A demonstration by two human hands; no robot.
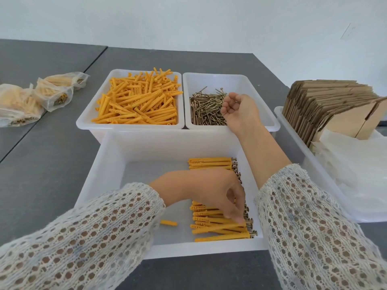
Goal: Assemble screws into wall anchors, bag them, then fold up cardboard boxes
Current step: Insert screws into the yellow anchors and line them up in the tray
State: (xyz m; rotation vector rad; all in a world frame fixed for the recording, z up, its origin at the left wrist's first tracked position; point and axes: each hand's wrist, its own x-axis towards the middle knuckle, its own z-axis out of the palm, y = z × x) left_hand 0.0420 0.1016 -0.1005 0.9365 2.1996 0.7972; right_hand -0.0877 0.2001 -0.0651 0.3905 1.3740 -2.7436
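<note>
Grey table (52,164); screws (206,108) under right grip (236,107).

No readable text, label, brand, number or sign shows on anything in view.

Your sleeves (88,233) are an open, net-like knit in pale yarn, rough and matt. The three bins you work from, such as the near bin (113,164), are white plastic, smooth and slightly translucent. The loose anchors (138,103) are orange plastic with a dull sheen and ribbed sides; the screws (206,109) are brass-toned metal, faintly glinting. Your assembled anchors (211,164) show the same orange plastic with metal heads. The filled bags (52,95) are thin clear film, crinkled and glossy. The flat boxes (326,105) are brown corrugated cardboard, matt. The table (41,164) is dark grey and matt.
</note>
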